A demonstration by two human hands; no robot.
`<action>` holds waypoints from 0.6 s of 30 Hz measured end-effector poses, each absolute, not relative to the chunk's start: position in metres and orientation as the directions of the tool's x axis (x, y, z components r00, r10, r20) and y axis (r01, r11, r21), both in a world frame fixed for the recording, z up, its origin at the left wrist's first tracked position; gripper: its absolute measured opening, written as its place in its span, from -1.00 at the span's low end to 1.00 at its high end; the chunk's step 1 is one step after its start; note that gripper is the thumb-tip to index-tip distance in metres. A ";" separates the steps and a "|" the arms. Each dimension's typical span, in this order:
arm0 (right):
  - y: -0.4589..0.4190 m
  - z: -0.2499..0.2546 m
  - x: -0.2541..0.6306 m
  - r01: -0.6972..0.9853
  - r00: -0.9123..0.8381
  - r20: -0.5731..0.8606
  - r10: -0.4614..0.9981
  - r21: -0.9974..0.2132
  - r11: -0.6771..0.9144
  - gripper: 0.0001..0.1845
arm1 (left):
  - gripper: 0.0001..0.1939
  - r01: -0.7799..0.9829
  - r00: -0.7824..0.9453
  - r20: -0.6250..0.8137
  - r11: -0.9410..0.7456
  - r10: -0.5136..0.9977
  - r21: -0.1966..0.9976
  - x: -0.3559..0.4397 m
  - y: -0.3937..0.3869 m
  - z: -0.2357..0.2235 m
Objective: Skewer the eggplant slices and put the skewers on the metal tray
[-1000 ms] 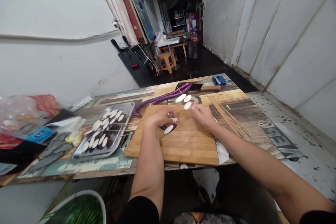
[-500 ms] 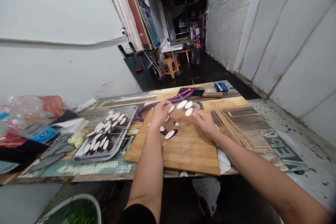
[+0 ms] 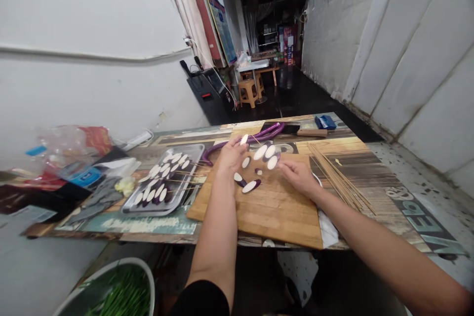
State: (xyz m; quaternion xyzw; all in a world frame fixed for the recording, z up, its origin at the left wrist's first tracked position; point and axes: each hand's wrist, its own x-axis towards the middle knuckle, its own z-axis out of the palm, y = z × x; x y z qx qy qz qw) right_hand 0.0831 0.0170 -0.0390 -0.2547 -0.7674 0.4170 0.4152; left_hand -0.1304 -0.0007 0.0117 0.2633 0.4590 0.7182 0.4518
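Observation:
My left hand (image 3: 230,156) reaches over the far edge of the wooden cutting board (image 3: 266,215) and pinches a white eggplant slice (image 3: 244,139) at its fingertips. My right hand (image 3: 299,176) is closed on a thin bamboo skewer with three eggplant slices (image 3: 267,153) threaded on it. The skewer's point reaches up toward the slice in my left hand. Loose purple-skinned slices (image 3: 251,186) lie on the board between my hands.
A metal tray (image 3: 185,192) of finished eggplant skewers sits left of the board. Whole long eggplants (image 3: 259,136), a cleaver (image 3: 296,130) and a blue object (image 3: 325,122) lie at the far edge. A bundle of bare skewers (image 3: 340,182) lies to the right. A bowl of greens (image 3: 111,296) stands below.
My left hand left the slices in the middle of the board, moved to the far edge and lifted one slice up to the skewer's tip. My right hand kept holding the skewer.

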 end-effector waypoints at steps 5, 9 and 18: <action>0.016 -0.039 0.082 0.032 -0.563 0.422 0.711 -0.848 0.529 -0.67 | -0.65 -0.438 -0.496 -0.031 -0.219 0.868 0.872 -0.134 0.004 0.008; 0.015 -0.039 0.082 0.035 -0.570 0.428 0.701 -0.840 0.541 -0.67 | -0.65 -0.556 -0.471 -0.165 -0.147 0.867 0.818 -0.134 0.004 0.010; 0.014 -0.038 0.082 0.054 -0.603 0.389 0.696 -0.851 0.522 -0.66 | -0.88 -0.620 -0.541 -0.217 -0.211 0.812 0.756 -0.130 0.002 0.016</action>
